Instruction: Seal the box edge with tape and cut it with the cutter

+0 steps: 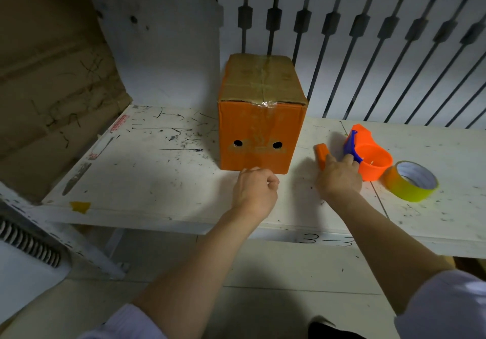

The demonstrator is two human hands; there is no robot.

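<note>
An orange cardboard box (260,131) stands upright on the white table (163,181), its brown top flaps closed with clear tape along the seam. To its right lies an orange tape cutter (368,154) with a blue blade guard and an orange handle. My right hand (338,178) rests over that handle, fingers curled on it and touching the blue part. A roll of yellow tape (410,181) lies just right of the cutter. My left hand (256,190) hovers in a loose fist in front of the box's lower front edge, holding nothing.
A large flattened cardboard sheet (50,81) leans against the wall at the left. A wall with dark metal bars (368,44) stands behind the table. A scrap of yellow tape (80,206) sticks to the table's front left edge.
</note>
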